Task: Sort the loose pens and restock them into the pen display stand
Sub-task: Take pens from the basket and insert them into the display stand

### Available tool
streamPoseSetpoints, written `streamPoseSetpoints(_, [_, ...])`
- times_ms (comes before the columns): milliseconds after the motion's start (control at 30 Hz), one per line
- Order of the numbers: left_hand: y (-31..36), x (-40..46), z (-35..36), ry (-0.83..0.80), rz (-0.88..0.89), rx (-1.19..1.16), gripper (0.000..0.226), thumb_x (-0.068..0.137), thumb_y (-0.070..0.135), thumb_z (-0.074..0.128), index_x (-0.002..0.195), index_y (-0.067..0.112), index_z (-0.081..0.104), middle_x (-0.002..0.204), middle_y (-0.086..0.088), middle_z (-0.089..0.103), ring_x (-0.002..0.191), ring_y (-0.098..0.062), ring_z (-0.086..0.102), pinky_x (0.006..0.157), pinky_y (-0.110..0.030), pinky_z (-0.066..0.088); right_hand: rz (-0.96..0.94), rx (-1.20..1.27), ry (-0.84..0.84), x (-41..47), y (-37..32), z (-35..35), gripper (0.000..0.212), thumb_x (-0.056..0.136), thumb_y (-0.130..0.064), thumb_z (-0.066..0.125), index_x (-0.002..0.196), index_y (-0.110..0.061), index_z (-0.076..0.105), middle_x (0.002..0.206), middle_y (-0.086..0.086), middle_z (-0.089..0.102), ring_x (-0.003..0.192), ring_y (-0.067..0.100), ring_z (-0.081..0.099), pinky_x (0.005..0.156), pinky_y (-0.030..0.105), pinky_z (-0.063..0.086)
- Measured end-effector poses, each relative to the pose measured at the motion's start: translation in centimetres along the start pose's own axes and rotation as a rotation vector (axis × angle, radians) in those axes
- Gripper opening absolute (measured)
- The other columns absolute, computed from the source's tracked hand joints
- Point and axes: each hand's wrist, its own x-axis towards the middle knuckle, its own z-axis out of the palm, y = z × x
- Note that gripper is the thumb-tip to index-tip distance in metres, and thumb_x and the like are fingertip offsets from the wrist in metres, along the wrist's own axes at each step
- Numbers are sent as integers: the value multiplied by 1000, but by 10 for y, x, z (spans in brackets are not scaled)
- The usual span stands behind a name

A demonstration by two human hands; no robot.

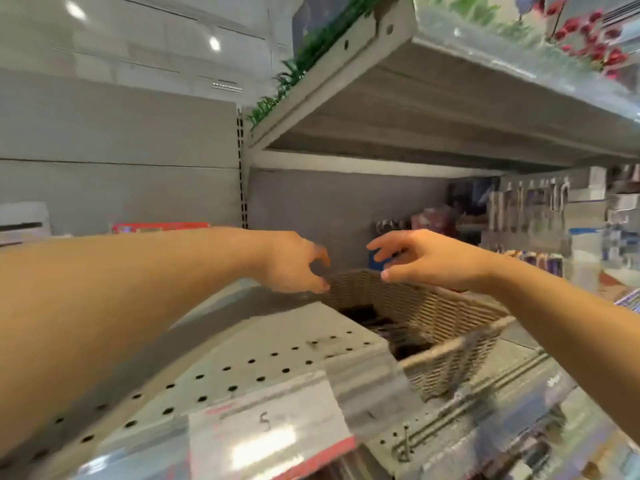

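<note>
A woven tan basket (446, 344) sits on the shop shelf, with dark loose pens (377, 327) lying in its bottom. My left hand (294, 261) hovers at the basket's far left corner, fingers curled, thumb and fingertips close to the rim. Above the far rim, my right hand (422, 258) is spread with relaxed fingers and holds nothing. A pen display stand (533, 206) with upright pens stands at the back right of the shelf, blurred.
The perforated grey shelf (263, 362) extends left of the basket. A clear price strip (277, 431) runs along its front edge. An upper shelf (450, 98) overhangs closely. Boxed stationery (599, 223) crowds the right side.
</note>
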Motion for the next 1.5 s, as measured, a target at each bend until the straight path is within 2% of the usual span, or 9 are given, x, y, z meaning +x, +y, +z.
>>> streamPoseSetpoints(133, [35, 56, 25, 34, -13, -16, 47, 94, 56, 50, 128, 24, 56, 118, -7, 66, 109, -29, 61, 82, -32, 48, -99, -26, -263, 34, 58, -18, 52, 86, -33, 80, 123, -55, 51, 120, -23, 65, 105, -13, 62, 85, 4, 46])
streamPoseSetpoints(300, [38, 93, 55, -49, -122, 23, 38, 91, 47, 56, 120, 23, 54, 113, -9, 69, 104, -31, 65, 80, -32, 50, -155, 178, -570, 92, 96, -18, 53, 74, -42, 84, 122, -53, 62, 123, -25, 67, 110, -2, 66, 83, 20, 56])
streamPoseSetpoints(500, [22, 128, 76, -288, -231, 64, 38, 98, 40, 53, 127, 15, 52, 121, -11, 64, 96, -24, 57, 75, -25, 39, -105, 316, -572, 138, 135, 22, 31, 88, -12, 75, 115, -24, 69, 110, 0, 74, 89, 8, 72, 79, 33, 62])
streamPoseSetpoints(667, [23, 131, 84, -417, -221, -35, 54, 95, 43, 59, 143, 21, 47, 134, -3, 59, 107, -17, 53, 90, -24, 42, -181, 200, -519, 143, 132, 36, 9, 92, -17, 71, 99, -21, 75, 82, -7, 76, 80, 3, 73, 73, 31, 63])
streamPoseSetpoints(833, [20, 136, 88, -502, -215, 96, 51, 96, 43, 58, 141, 21, 49, 93, 12, 56, 82, -9, 51, 71, -18, 41, -272, 102, -591, 134, 122, 41, 24, 89, -23, 74, 112, -28, 71, 101, -10, 76, 87, 6, 74, 72, 28, 63])
streamPoseSetpoints(967, [20, 136, 83, -374, -179, 52, 36, 96, 51, 52, 121, 26, 62, 81, 18, 54, 72, 0, 49, 63, -21, 38, -303, 31, -600, 126, 121, 40, 37, 88, -35, 75, 121, -44, 60, 108, -23, 71, 77, -4, 71, 64, 12, 55])
streamPoseSetpoints(1133, [26, 126, 70, -122, -114, 46, 34, 89, 61, 45, 87, 32, 62, 62, 12, 57, 60, -1, 54, 55, -25, 36, -357, -49, -506, 124, 116, 38, 43, 87, -42, 73, 124, -52, 54, 106, -37, 65, 80, -1, 71, 66, 14, 52])
streamPoseSetpoints(1333, [33, 121, 64, 82, -95, -47, 12, 88, 44, 52, 87, 38, 62, 73, 9, 63, 66, -4, 56, 59, -28, 43, -369, -175, -459, 120, 114, 39, 5, 87, -46, 68, 92, -44, 69, 85, -18, 72, 73, 2, 64, 83, 41, 52])
streamPoseSetpoints(1500, [32, 120, 60, 189, -216, -371, 22, 85, 42, 70, 103, 39, 59, 77, 12, 73, 63, 2, 67, 56, -27, 55, -313, -55, -423, 115, 112, 38, 2, 87, -36, 70, 87, -37, 72, 66, -3, 72, 53, 5, 61, 55, 20, 49])
